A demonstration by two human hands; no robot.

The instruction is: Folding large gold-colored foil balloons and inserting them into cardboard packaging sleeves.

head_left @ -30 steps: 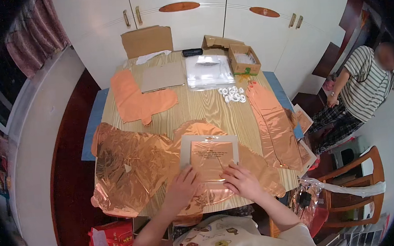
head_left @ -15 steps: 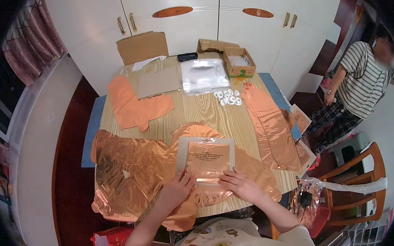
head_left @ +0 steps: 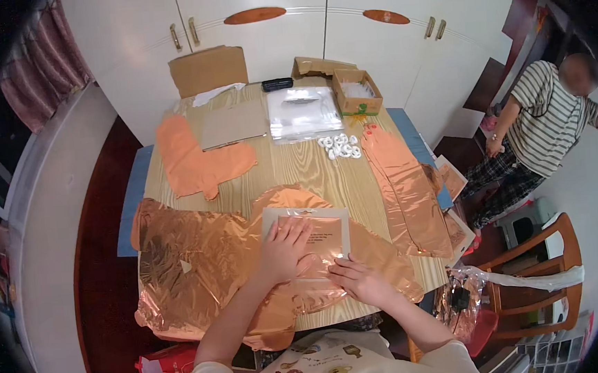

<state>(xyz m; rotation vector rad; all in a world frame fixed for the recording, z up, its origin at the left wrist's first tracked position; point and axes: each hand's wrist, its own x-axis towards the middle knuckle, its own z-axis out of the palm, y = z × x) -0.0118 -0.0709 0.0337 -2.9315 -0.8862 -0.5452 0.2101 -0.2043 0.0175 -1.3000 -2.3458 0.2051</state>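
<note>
A flat clear plastic packet (head_left: 326,234) with a pale grey border, printed text and folded copper-coloured foil inside lies near the table's front edge. My left hand (head_left: 288,248) rests flat on its left half, fingers stretched out and covering part of the print. At the packet's lower right corner, my right hand (head_left: 362,282) lies with extended fingers touching it. Under the packet spreads a large, uninflated copper foil balloon (head_left: 200,256). Flat orange foil pieces lie farther off: one angular piece (head_left: 197,162) at the left, and long folded pieces (head_left: 407,200) at the right.
Behind lie a grey cardboard sheet (head_left: 234,125), a stack of clear bags (head_left: 304,117), white ribbon rolls (head_left: 339,146) and a small open carton (head_left: 358,93). Wooden chair (head_left: 568,265) and a person in a striped shirt (head_left: 544,121) are at the right; a red bag (head_left: 166,372) sits lower left.
My left hand has moved up from the packet's lower left edge onto its face and flattened there. My right hand stays at the lower right corner. The view has shifted slightly.
</note>
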